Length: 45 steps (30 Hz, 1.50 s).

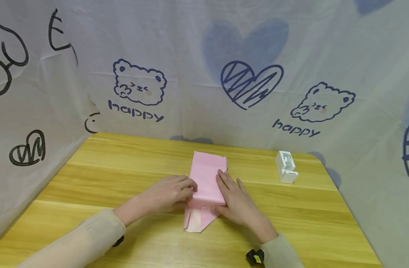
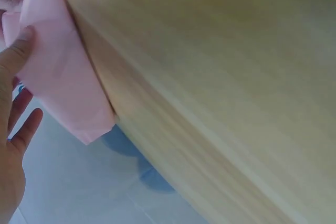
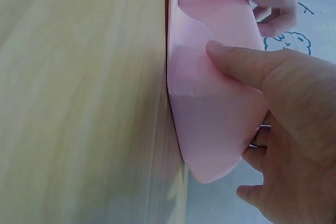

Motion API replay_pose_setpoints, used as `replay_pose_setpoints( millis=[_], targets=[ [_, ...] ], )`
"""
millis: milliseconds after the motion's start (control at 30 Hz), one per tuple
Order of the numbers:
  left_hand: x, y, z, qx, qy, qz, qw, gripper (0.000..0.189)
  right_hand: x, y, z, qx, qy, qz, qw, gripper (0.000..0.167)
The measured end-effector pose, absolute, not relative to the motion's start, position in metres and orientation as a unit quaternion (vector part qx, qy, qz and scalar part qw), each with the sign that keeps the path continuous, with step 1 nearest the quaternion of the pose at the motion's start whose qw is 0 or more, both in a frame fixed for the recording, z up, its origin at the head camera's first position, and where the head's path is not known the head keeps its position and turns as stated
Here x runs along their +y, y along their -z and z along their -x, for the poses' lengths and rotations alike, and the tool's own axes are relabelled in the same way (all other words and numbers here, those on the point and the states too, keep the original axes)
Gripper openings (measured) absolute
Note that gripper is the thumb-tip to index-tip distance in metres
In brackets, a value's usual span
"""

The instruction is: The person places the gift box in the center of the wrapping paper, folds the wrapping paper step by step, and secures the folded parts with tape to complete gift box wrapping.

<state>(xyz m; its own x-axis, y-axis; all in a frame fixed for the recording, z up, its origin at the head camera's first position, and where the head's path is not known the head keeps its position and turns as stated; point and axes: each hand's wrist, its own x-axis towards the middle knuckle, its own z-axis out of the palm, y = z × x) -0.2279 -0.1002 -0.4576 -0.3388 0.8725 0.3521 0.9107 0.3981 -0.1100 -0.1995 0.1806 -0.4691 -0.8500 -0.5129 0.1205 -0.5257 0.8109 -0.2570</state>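
A pink paper-wrapped packet (image 1: pixel 209 175) lies on the wooden table, its long sides running away from me. From its near end sticks out a folded paper flap (image 1: pixel 195 220) with a paler inner face. My left hand (image 1: pixel 171 191) is at the packet's left edge, fingers bent over it; in the left wrist view its thumb (image 2: pixel 21 45) lies against the pink side. Along the right edge rests my right hand (image 1: pixel 239 203), fingers stretched forward over the paper. Its thumb (image 3: pixel 231 61) touches the paper near the flap in the right wrist view. What the paper covers is hidden.
A small white tape dispenser (image 1: pixel 286 167) stands at the back right of the table (image 1: pixel 140 160). White cloth with drawn bears and hearts (image 1: pixel 252 85) hangs behind and at both sides. A dark wrist device (image 1: pixel 255 257) shows by the right sleeve.
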Motion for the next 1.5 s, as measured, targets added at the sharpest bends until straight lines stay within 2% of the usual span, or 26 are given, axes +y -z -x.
replay_pose_setpoints(
  millis=[200,533,633,933,1133,1267,1500],
  targets=[
    [-0.095,0.460,0.233,-0.827,0.049,0.535,0.167,0.041,0.181,0.469,0.200,-0.950,-0.146,-0.277,0.024,0.100],
    [-0.079,0.461,0.242,-0.872,0.034,0.478,0.098,0.092,0.181,0.470,0.199,-0.945,-0.161,-0.282,0.023,0.100],
    [-0.074,0.464,0.244,-0.876,0.023,0.474,0.082,0.101,0.181,0.471,0.199,-0.945,-0.161,-0.282,0.020,0.099],
    [-0.068,0.473,0.245,-0.871,0.023,0.480,0.102,0.095,0.177,0.470,0.199,-0.952,-0.148,-0.267,0.016,0.100],
    [-0.066,0.476,0.243,-0.873,0.026,0.476,0.107,0.095,0.174,0.471,0.199,-0.952,-0.151,-0.264,0.019,0.112],
    [-0.064,0.476,0.242,-0.874,0.024,0.473,0.110,0.095,0.169,0.473,0.200,-0.952,-0.152,-0.265,0.027,0.114],
    [-0.065,0.474,0.244,-0.882,0.044,0.463,0.080,0.098,0.163,0.477,0.201,-0.959,-0.141,-0.245,0.033,0.111]
  ],
)
